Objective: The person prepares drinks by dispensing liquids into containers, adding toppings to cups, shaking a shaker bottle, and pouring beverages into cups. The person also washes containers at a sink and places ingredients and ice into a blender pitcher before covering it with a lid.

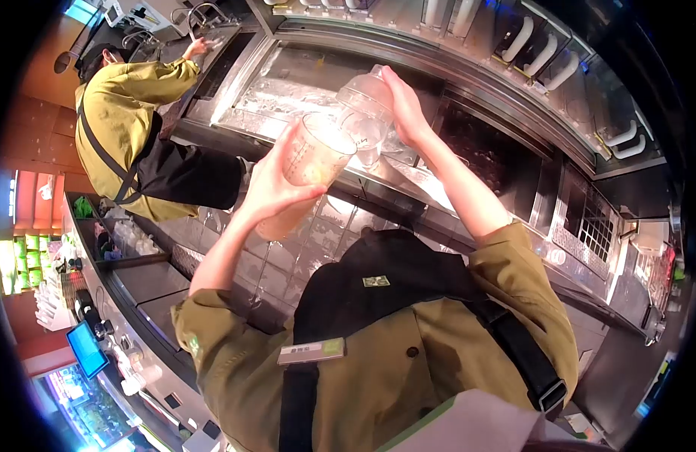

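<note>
My left hand (pixel 276 183) is wrapped round a tall clear measuring cup (pixel 320 154), which is tilted with its rim up and to the right. Pale liquid or foam shows inside the cup. Just right of it, my right hand (pixel 405 105) grips a clear shaker (pixel 365 102) with a domed top, held at the cup's rim. Whether the two vessels touch is hard to tell. Both are held above the edge of a steel counter basin (pixel 276 87).
At the left a co-worker (pixel 129 135) in a yellow-green shirt leans toward a sink tap (pixel 201 16). White curved dispenser spouts (pixel 542 54) line the upper right. A dark recessed tray (pixel 487 147) and a metal grid (pixel 595 235) lie right. Tiled floor (pixel 287 252) shows below.
</note>
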`<state>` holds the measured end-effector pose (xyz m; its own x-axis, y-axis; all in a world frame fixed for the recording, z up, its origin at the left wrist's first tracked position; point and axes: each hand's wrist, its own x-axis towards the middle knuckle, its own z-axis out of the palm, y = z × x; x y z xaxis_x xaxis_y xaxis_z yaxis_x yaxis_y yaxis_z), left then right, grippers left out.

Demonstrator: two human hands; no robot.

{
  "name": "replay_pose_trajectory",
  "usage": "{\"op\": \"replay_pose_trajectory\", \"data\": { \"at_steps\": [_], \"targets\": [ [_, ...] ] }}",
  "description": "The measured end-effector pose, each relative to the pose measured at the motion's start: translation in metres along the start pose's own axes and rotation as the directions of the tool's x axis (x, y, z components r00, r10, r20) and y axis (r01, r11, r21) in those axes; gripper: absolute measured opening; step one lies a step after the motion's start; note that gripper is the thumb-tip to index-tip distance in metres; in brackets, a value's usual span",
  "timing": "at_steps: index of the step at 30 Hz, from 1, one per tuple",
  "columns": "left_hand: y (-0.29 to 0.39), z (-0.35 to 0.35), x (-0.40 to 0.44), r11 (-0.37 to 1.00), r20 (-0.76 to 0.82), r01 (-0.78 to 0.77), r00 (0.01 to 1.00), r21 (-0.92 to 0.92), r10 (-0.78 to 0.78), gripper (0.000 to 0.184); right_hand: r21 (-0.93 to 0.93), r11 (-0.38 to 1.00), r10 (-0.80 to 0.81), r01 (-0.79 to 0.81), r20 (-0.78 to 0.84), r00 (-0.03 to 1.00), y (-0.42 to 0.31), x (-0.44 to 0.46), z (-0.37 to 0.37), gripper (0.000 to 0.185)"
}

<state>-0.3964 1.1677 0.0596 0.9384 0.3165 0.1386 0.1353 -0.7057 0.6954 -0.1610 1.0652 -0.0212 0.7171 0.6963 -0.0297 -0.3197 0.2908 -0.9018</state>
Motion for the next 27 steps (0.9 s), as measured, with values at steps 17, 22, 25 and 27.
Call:
{"op": "replay_pose_trajectory", "data": {
  "at_steps": [17, 22, 25, 27],
  "targets": [
    [0.015, -0.022, 0.034, 0.924, 0.24, 0.019, 0.964, 0.381, -0.119, 0.096, 0.104, 0.993, -0.038, 0.051, -0.128, 0.991, 0.01, -0.023, 0.012, 0.051],
    [0.018, -0.026, 0.038, 0.897, 0.268, 0.009, 0.953, 0.441, -0.142, 0.096, 0.096, 0.992, -0.059, 0.077, -0.178, 0.982, 0.003, -0.029, 0.019, 0.051],
    [0.02, -0.028, 0.04, 0.89, 0.277, 0.004, 0.95, 0.455, -0.146, 0.095, 0.097, 0.992, -0.063, 0.082, -0.187, 0.98, 0.008, -0.027, 0.018, 0.051],
    [0.02, -0.029, 0.041, 0.887, 0.272, -0.01, 0.953, 0.462, -0.131, 0.095, 0.094, 0.992, -0.062, 0.08, -0.186, 0.981, 0.009, -0.026, 0.016, 0.052]
  ]
}}
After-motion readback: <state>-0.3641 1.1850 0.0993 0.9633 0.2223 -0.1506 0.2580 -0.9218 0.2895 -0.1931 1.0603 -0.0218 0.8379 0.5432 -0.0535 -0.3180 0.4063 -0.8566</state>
